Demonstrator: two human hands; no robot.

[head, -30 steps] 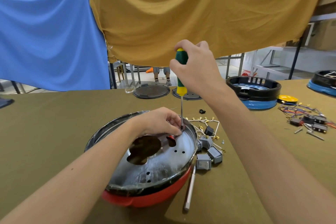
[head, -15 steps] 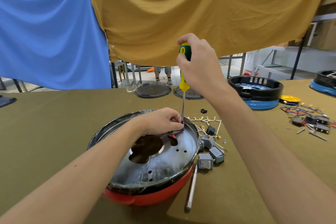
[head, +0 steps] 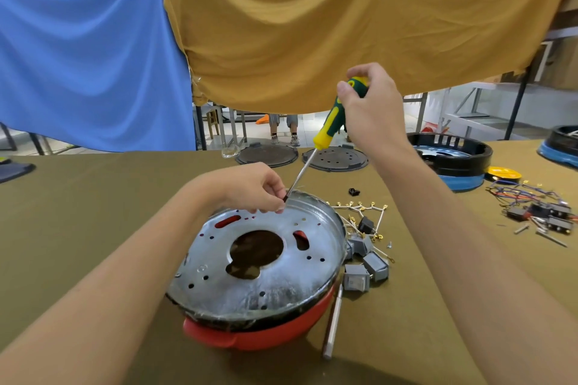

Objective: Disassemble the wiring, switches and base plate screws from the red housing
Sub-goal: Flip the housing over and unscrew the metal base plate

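oddly, left hand (head: 250,186) pinches and hides the tip of the screwdriver (head: 336,116), right hand (head: 373,112) gripping its handle.

Red housing (head: 250,336) under silver plate (head: 259,262); green-and-yellow screwdriver (head: 336,116); grey switches (head: 366,262); olive table (head: 93,197).

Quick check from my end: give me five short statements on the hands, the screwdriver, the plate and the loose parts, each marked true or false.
1. The right hand holds the screwdriver by its green and yellow handle. True.
2. The screwdriver stands upright. False: it is tilted.
3. The left hand pinches at the screwdriver's tip. True.
4. The grey switches sit inside the red housing. False: they lie on the table beside it.
5. The metal base plate has a large central opening. True.
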